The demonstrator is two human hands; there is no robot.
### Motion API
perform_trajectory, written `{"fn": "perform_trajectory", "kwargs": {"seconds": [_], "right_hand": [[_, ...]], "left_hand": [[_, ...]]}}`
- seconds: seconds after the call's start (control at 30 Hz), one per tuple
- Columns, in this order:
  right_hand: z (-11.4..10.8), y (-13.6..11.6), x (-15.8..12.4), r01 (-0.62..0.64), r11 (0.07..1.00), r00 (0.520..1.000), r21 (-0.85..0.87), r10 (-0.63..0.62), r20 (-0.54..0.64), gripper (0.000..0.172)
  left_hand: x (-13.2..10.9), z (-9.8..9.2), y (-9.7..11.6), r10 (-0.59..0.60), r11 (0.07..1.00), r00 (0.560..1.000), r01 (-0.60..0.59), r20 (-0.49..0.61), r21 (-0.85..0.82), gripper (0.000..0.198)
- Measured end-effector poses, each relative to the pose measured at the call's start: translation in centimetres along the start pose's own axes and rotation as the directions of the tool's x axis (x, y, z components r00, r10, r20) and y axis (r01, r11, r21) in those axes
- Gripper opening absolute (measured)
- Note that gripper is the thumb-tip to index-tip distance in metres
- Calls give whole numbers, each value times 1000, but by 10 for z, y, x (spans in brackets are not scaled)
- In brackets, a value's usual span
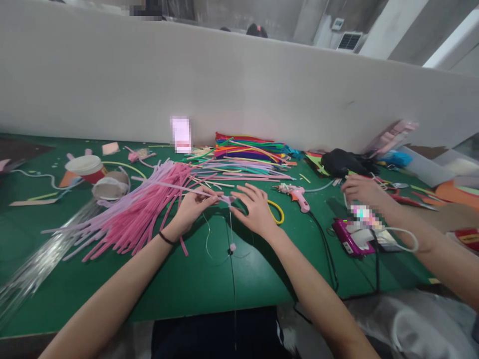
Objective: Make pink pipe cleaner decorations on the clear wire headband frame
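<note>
While the left hand [194, 205] pinches the lilac stem [190, 190], which seems light and bendable, best held near its end, the right hand [255, 207] has fingers spread.

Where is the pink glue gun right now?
In the head view, the pink glue gun lies on the green tabletop, right of centre, between the person's right hand and the magenta power strip.

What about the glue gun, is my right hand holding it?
No, the glue gun lies on the table, apart from your right hand.
</note>
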State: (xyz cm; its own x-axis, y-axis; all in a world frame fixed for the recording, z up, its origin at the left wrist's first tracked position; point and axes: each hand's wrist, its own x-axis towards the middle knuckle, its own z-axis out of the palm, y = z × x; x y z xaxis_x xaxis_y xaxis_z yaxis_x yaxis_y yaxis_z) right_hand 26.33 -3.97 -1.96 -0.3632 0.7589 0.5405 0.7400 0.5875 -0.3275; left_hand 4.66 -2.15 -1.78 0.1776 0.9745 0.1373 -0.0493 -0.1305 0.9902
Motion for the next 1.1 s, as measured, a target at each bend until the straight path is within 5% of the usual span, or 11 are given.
{"fn": "perform_trajectory", "kwargs": {"seconds": [0.4, 0.53, 0.77, 1.1], "right_hand": [[-3, -1, 3, -5, 994, 1000, 111, 3, 13, 18], [-3, 0, 2, 19, 995, 1000, 97, -19, -2, 12], [5, 2, 1, 78, 995, 996, 54, -80, 39, 11], [7, 2, -2, 88, 994, 989, 58, -94, 114, 13]], "left_hand": [[-5, 6, 7, 25, 999, 998, -23, 62, -35, 27], [-3, 2, 8, 69, 989, 994, -80, 89, 128, 27], [-4, 3, 3, 229, 701, 955, -295, 187, 649, 22], [-8, 12, 5, 331, 623, 878, -479, 346, 618, 21]]}}
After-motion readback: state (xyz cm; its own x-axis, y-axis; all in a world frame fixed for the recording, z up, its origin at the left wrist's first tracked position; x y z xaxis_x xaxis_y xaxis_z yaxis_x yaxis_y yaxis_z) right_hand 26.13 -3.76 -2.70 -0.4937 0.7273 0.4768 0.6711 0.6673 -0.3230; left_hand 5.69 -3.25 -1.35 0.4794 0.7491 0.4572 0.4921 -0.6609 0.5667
